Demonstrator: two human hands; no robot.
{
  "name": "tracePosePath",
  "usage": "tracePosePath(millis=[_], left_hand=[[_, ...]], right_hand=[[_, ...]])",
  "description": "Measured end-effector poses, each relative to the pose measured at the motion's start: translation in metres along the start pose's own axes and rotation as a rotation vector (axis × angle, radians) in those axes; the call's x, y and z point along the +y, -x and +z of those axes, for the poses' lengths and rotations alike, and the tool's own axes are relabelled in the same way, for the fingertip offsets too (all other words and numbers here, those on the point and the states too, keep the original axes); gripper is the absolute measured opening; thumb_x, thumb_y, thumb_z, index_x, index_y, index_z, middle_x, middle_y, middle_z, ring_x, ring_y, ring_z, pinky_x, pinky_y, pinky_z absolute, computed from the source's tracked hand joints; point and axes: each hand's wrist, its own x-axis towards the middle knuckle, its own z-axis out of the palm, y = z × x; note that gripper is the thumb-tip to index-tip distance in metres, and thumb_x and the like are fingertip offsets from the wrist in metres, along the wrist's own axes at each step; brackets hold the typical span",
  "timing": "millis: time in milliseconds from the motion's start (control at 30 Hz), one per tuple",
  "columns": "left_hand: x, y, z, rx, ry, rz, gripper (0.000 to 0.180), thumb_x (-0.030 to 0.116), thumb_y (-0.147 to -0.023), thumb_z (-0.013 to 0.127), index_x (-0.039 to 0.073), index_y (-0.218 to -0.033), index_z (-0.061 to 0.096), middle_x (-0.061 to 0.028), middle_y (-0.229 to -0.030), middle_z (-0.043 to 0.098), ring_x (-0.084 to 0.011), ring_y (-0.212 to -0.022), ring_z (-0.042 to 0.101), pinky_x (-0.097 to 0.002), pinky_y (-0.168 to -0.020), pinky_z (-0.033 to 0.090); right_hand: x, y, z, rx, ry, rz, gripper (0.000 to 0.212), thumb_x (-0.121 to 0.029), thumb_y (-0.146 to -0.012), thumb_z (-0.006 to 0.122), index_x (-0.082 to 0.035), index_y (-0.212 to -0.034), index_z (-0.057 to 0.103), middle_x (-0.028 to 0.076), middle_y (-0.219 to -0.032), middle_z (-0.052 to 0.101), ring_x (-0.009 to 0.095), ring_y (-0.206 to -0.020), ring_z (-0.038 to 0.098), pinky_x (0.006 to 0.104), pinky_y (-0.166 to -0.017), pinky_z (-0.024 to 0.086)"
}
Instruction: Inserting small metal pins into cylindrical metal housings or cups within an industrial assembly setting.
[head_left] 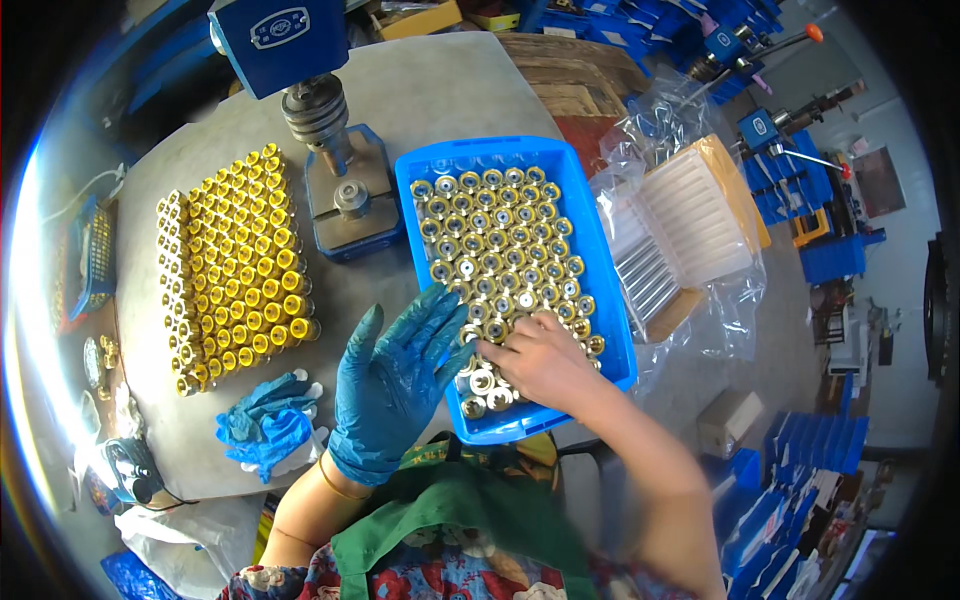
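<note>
My left hand (392, 385), in a teal rubber glove, is turned palm up with its fingers stretched apart. Its fingertips reach over the left rim of a blue plastic tray (618, 330). Rows of short round metal fittings (497, 240) stand in that tray, brass-coloured with grey or white centres. Bare, my right hand (545, 365) is over the tray's near part, fingers bent together beside the left glove's fingertips. Whatever those fingers pinch, if anything, is hidden.
Left on the grey table (430, 85) stands a block of yellow-brass fittings (240, 270). A blue press (350, 190) is behind the tray. Crumpled teal gloves (265, 420) lie near the front edge. To the right, a plastic-wrapped carton (690, 225) holds clear tubes.
</note>
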Motion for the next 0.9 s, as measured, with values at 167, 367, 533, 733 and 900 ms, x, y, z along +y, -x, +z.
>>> tracePosePath(millis=[167, 367, 533, 733, 900], left_hand=[[0.006, 0.005, -0.004, -0.038, 0.038, 0.025, 0.062, 0.045, -0.097, 0.037, 0.002, -0.142, 0.035, -0.0146, -0.145, 0.039, -0.0243, -0.134, 0.038, -0.0412, -0.112, 0.027], [-0.008, 0.002, 0.008, -0.016, -0.062, -0.006, 0.062, 0.044, -0.098, 0.035, 0.002, -0.143, 0.034, -0.0150, -0.147, 0.036, -0.0248, -0.136, 0.034, -0.0418, -0.112, 0.026], [-0.019, -0.012, 0.025, -0.066, -0.112, -0.054, 0.061, 0.042, -0.098, 0.034, 0.004, -0.145, 0.031, -0.0141, -0.148, 0.034, -0.0254, -0.137, 0.032, -0.0406, -0.112, 0.026], [-0.026, -0.034, 0.042, -0.078, -0.193, -0.029, 0.061, 0.042, -0.098, 0.030, 0.003, -0.146, 0.029, -0.0153, -0.149, 0.033, -0.0265, -0.139, 0.029, -0.0423, -0.113, 0.022], [-0.025, -0.046, 0.057, -0.109, -0.215, 0.084, 0.061, 0.041, -0.098, 0.029, 0.002, -0.145, 0.029, -0.0154, -0.148, 0.033, -0.0280, -0.139, 0.028, -0.0443, -0.115, 0.019]], right_hand=[[0.002, -0.003, 0.003, 0.007, -0.005, -0.017, 0.034, -0.016, -0.077, 0.064, -0.013, -0.110, 0.066, 0.000, -0.068, 0.057, 0.017, -0.074, 0.054, 0.0324, -0.076, 0.038], [-0.002, 0.002, 0.011, -0.067, 0.049, 0.011, 0.026, -0.019, -0.084, 0.057, -0.013, -0.107, 0.067, 0.002, -0.061, 0.056, 0.018, -0.067, 0.056, 0.0325, -0.074, 0.038], [0.002, 0.007, 0.019, -0.043, 0.024, 0.091, 0.026, -0.019, -0.086, 0.051, -0.014, -0.105, 0.067, 0.004, -0.063, 0.057, 0.020, -0.065, 0.059, 0.0341, -0.075, 0.039], [0.000, -0.008, -0.005, -0.373, -0.068, 0.044, 0.040, -0.014, -0.084, 0.050, -0.016, -0.123, 0.059, 0.006, -0.060, 0.058, 0.022, -0.062, 0.060, 0.0355, -0.075, 0.039], [0.006, 0.001, 0.004, -0.148, -0.071, 0.061, 0.048, -0.009, -0.085, 0.047, -0.008, -0.133, 0.052, 0.005, -0.056, 0.057, 0.021, -0.056, 0.060, 0.0367, -0.070, 0.041]])
